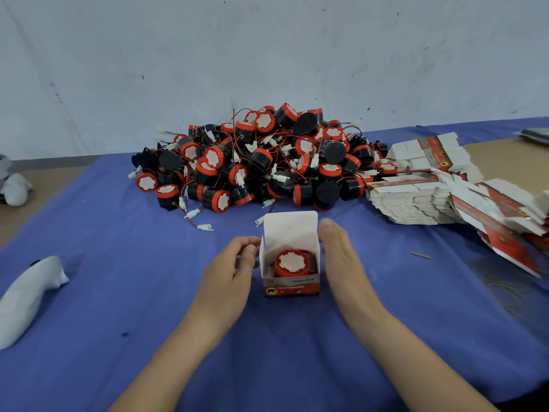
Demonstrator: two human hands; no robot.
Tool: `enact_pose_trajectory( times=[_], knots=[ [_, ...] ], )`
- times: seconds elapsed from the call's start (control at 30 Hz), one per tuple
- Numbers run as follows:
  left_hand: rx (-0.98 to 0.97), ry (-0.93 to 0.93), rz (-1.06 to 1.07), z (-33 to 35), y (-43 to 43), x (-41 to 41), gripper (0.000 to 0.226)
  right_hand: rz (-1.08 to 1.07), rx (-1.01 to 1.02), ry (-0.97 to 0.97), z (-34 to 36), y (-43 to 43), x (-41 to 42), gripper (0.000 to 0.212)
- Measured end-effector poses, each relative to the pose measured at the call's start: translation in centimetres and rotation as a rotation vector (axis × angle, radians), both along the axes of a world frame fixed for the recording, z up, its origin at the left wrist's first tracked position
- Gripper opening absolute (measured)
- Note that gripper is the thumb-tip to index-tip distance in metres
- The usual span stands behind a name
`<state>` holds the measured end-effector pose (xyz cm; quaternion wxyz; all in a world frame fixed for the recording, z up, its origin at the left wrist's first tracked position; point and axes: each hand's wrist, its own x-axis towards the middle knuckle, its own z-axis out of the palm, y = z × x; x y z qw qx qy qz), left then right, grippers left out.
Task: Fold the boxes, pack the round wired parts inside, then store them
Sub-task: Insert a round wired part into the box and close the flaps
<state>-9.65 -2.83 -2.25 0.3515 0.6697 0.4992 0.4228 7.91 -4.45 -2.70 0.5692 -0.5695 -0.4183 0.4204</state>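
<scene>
Starting from my near edge of the desk, under its blue cloth, both forearms run in and the two grips bracket the box. It stands upright on the cloth between them, printed front panel facing me. My left grip sits at the box's left wall with its fingers loosely curled and the tips at the white edge; I cannot tell whether they pinch that wall or only touch it. My right grip is released, fingers straight and together, lying along the right wall and holding nothing. Down inside the box, whose mouth is up, one round wired part sits with its red rim and white face turned upward. What the next move turns on, I judge, is the lid flap. It stands upright on the far wall with its hinge running left to right, so it has to fold down toward me over the part. My right fingertips reach up just beside that flap's right edge, so the right grip is the nearer one to it, while the left lies lower and closer to me. Farther off, the pile of loose parts lies straight beyond the box, and the stack of flat boxes lies to the far right.
</scene>
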Motion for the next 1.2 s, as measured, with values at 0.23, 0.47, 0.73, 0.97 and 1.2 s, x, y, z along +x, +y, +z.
enact_pose_trajectory(
  times=[0.23, 0.47, 0.73, 0.97, 1.2],
  knots=[
    [-0.185, -0.093, -0.079, -0.2, 0.9, 0.3, 0.022, 0.08, -0.068, -0.084, -0.5, -0.1, 1.4, 0.029],
    [-0.166, -0.112, -0.114, -0.2, 1.2, 0.8, 0.011, 0.135, -0.04, -0.142, -0.7, 0.0, 1.7, 0.023],
    [-0.149, -0.127, -0.147, 0.0, 1.4, 1.2, 0.019, 0.152, 0.022, -0.212, -0.6, 0.1, 1.3, 0.029],
    [-0.126, -0.113, -0.122, -0.2, 1.5, 1.2, 0.021, 0.181, 0.056, -0.383, -0.7, -0.4, 2.0, 0.02],
    [-0.085, -0.139, -0.124, -0.3, 1.4, 1.4, 0.032, 0.279, 0.04, -0.544, -0.7, -0.4, 3.5, 0.035]
  ],
)
